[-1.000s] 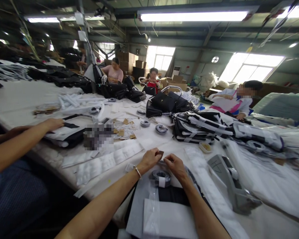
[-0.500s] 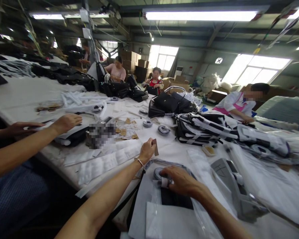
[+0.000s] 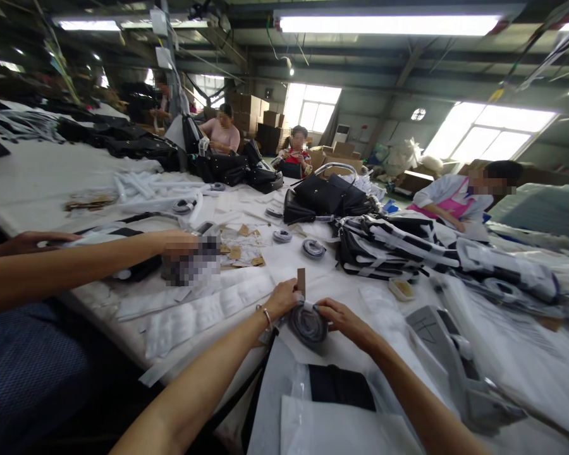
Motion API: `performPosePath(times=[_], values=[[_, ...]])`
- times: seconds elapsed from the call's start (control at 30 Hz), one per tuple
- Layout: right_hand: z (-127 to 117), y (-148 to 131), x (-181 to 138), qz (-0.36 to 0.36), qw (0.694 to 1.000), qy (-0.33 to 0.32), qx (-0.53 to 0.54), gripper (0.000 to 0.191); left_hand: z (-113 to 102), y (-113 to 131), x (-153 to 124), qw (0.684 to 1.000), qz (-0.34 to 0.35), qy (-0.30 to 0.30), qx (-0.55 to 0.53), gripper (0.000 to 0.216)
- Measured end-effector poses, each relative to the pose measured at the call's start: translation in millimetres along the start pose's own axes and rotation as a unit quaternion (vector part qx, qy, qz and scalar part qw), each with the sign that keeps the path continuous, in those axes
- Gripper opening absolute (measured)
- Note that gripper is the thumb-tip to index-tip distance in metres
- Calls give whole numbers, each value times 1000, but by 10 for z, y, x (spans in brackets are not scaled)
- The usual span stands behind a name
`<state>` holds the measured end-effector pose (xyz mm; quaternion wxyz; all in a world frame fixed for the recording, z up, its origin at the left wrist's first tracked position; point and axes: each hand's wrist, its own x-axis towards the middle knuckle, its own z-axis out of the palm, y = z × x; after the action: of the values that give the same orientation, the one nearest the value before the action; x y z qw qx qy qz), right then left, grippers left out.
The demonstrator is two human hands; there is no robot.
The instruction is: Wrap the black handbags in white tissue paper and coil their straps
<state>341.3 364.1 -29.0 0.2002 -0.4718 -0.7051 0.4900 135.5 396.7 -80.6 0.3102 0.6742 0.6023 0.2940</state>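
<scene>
My left hand (image 3: 283,298) pinches a small brown card tag (image 3: 301,280) that stands upright above its fingers. My right hand (image 3: 342,319) is closed on a coiled grey strap (image 3: 308,325), lifted a little off the table between both hands. Both hands touch the coil. Below them lies a black bag in a clear plastic sleeve (image 3: 340,385) with a white sheet (image 3: 332,430) on it.
A grey tape dispenser (image 3: 455,366) sits to the right. A neighbour's arms (image 3: 99,259) reach across the white table (image 3: 42,183) at left. Black-and-white striped bags (image 3: 393,243), black handbags (image 3: 325,196), strap coils (image 3: 313,248) and brown tags (image 3: 239,249) lie ahead. Several people work at the far side.
My right hand picked the grey coil up off the bag and brought it to my left hand, which came back down with the tag. The neighbour's hand slid right.
</scene>
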Motion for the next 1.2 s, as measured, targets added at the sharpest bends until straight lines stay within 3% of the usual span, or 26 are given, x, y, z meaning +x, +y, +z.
performPosePath(times=[0.1,0.2,0.3,0.47,0.57,0.6,0.67,0.73,0.87,1.0,1.2], values=[[-20,153,95,5,996,74,-51,38,1,-66,25,1000,-9,1,-29,15],[30,229,123,-69,981,106,-147,33,18,-113,37,998,-22,6,-53,14],[137,263,112,-144,953,109,-245,25,43,-137,44,997,-30,7,-77,14],[294,308,92,-173,900,122,-380,4,81,-171,61,993,-38,3,-110,15],[316,297,128,-179,862,167,-444,7,94,-193,77,992,-39,6,-117,15],[311,291,153,-181,853,182,-454,16,96,-198,80,992,-37,7,-119,15],[287,291,217,-179,852,192,-453,35,97,-206,83,992,-34,5,-122,16],[256,310,284,-177,863,172,-441,41,96,-211,78,992,-30,3,-125,15],[228,349,335,-184,876,119,-430,23,91,-219,65,990,-35,-5,-136,14],[244,295,249,-197,873,107,-434,16,62,-187,89,987,-44,-30,-150,11],[179,115,68,-221,871,117,-422,17,10,-27,163,971,-52,-138,-187,22]])
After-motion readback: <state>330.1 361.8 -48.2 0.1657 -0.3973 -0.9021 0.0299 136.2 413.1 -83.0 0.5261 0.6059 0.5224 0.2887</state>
